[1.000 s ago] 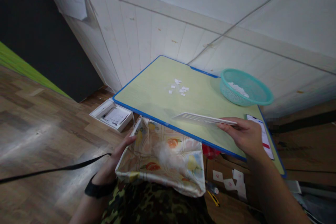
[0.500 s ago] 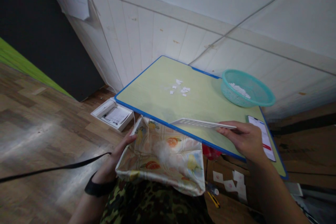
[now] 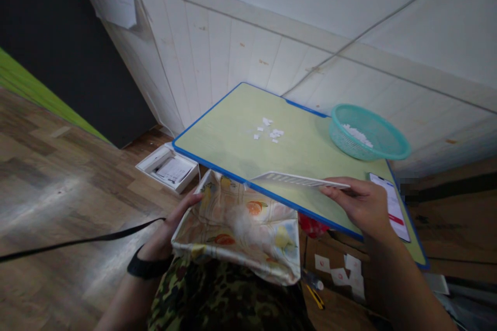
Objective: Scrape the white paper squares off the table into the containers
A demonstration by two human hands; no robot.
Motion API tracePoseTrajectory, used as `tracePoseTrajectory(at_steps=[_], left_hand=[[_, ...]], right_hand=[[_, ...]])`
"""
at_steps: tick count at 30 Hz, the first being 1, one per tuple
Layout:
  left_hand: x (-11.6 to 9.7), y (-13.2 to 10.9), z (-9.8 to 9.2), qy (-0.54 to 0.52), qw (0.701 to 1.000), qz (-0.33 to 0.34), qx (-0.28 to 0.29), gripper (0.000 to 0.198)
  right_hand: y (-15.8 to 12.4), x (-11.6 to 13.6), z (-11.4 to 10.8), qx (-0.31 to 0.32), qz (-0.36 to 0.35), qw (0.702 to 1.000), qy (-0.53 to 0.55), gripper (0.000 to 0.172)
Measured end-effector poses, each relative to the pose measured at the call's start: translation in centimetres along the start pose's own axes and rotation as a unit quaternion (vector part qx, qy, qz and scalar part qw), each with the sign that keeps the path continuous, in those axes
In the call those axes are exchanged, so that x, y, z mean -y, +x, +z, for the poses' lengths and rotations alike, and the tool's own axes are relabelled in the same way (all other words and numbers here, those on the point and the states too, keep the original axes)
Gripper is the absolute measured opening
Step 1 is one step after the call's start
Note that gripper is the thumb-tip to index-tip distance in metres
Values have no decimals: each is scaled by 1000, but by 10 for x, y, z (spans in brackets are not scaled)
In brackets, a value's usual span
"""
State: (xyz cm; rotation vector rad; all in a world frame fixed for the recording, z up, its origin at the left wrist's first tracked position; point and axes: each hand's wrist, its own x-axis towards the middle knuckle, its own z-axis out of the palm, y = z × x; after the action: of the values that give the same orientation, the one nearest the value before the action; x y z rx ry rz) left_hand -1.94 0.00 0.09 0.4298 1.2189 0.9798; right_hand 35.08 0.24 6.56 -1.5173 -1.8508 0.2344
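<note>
My left hand (image 3: 187,212) grips the left rim of a shallow box (image 3: 217,191) lined with fruit-print cloth, held by my lap under the table's front edge. A pale fluffy blur (image 3: 243,222) shows on its lining; I cannot make out what it is. Pinched by its right end in my right hand (image 3: 361,201) is a thin white slotted plate (image 3: 291,180), seen nearly edge-on. The plate slants over the table's front edge, its far end above the box's back rim. Several small white pieces (image 3: 267,130) lie scattered on the yellow-green tabletop (image 3: 229,119).
A turquoise basket (image 3: 388,139) of white pieces stands at the table's back right. A phone (image 3: 390,207) lies beside my right hand. An open white box (image 3: 166,168) is left of the table; a yellow cutter (image 3: 315,297) and paper cards (image 3: 339,275) lie below right.
The slotted plate has tipped slightly, showing more of its slots. The view has shifted a little; both hands keep their holds.
</note>
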Motion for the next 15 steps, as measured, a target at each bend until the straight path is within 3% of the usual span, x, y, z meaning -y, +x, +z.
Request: tracePoseTrajectory(at_steps=[5, 9, 12, 15], left_hand=[[-12, -5, 12, -15, 1000, -19, 14, 54], [-12, -4, 10, -14, 1000, -8, 22, 43], [-10, -2, 6, -17, 1000, -1, 17, 42], [-9, -1, 4, -16, 998, -15, 53, 35]], right_hand=[[2, 2, 5, -2, 4, 1000, 7, 11], [3, 5, 4, 18, 0, 1000, 9, 12], [7, 6, 8, -19, 9, 1000, 13, 13], [14, 9, 18, -52, 21, 998, 30, 15]])
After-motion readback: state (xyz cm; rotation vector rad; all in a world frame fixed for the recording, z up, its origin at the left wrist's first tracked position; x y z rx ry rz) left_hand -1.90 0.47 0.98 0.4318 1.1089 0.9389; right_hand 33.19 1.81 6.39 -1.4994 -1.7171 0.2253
